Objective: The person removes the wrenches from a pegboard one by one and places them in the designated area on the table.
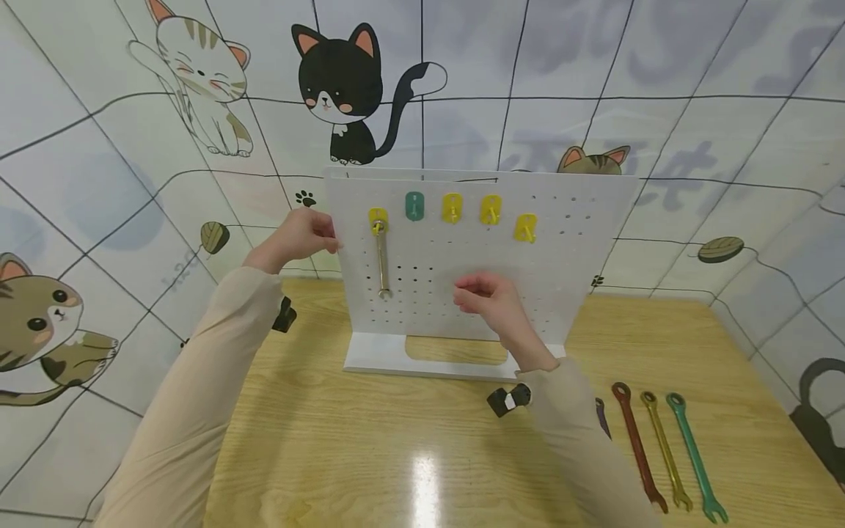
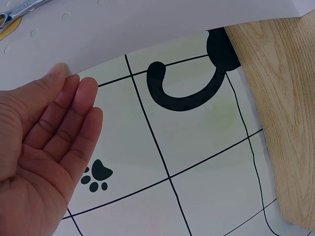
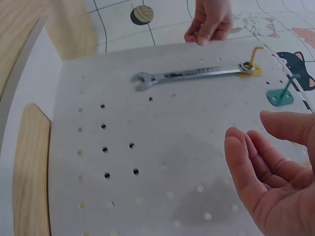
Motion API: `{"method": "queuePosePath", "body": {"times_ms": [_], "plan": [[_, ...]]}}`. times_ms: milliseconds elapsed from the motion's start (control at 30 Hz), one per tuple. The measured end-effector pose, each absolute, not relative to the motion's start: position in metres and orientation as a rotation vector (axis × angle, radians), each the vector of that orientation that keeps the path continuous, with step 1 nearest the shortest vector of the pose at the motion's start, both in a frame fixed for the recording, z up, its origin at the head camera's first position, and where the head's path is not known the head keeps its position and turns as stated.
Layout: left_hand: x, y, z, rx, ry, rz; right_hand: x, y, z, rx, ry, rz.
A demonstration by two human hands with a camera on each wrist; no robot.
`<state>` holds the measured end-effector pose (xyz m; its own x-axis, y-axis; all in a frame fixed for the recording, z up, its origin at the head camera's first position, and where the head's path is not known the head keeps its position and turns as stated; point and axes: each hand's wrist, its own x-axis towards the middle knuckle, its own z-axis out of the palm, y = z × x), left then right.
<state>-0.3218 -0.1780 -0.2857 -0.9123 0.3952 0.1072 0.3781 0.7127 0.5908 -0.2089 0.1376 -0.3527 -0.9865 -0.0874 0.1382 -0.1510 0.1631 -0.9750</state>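
A white pegboard (image 1: 462,257) stands upright on its base. My left hand (image 1: 300,236) is at the board's left edge, thumb and fingertips pinching it; the left wrist view shows this hand (image 2: 54,132) against the edge too. On the leftmost yellow hook (image 1: 378,217) hangs a silver combination wrench (image 1: 382,260), open end down. In front of the board's middle, my right hand (image 1: 491,301) holds nothing. The right wrist view shows its fingers (image 3: 237,152) loosely bent, thumb apart from them, with the wrench (image 3: 192,74) beyond.
Right of the first hook are a green hook (image 1: 414,206) and several yellow hooks (image 1: 452,208). On the table's right lie a red wrench (image 1: 637,440), a gold wrench (image 1: 665,449), a green wrench (image 1: 696,455) and a dark one (image 1: 602,416), partly behind the right sleeve.
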Motion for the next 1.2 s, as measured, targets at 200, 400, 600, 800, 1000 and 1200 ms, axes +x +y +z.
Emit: {"method": "queuePosePath", "body": {"times_ms": [200,400,600,800,1000,1200], "plan": [[-0.321,-0.178,-0.285,0.649,2.879,0.995,-0.216,0.112,-0.359,0.265,-2.341,2.002],[-0.321,-0.177,-0.285,0.624,2.875,1.002,-0.225,0.087,-0.362,0.230,-2.360,2.010],[-0.321,-0.177,-0.285,0.618,2.878,1.006,-0.234,0.064,-0.365,0.201,-2.331,1.909],[-0.320,-0.178,-0.287,0.594,2.880,1.001,-0.242,0.039,-0.369,0.184,-2.247,1.703],[-0.320,-0.178,-0.286,0.599,2.888,1.001,-0.242,0.017,-0.366,0.104,-2.142,1.708],[-0.321,-0.177,-0.286,0.595,2.883,1.004,-0.247,0.000,-0.367,0.031,-2.033,1.709]]}}
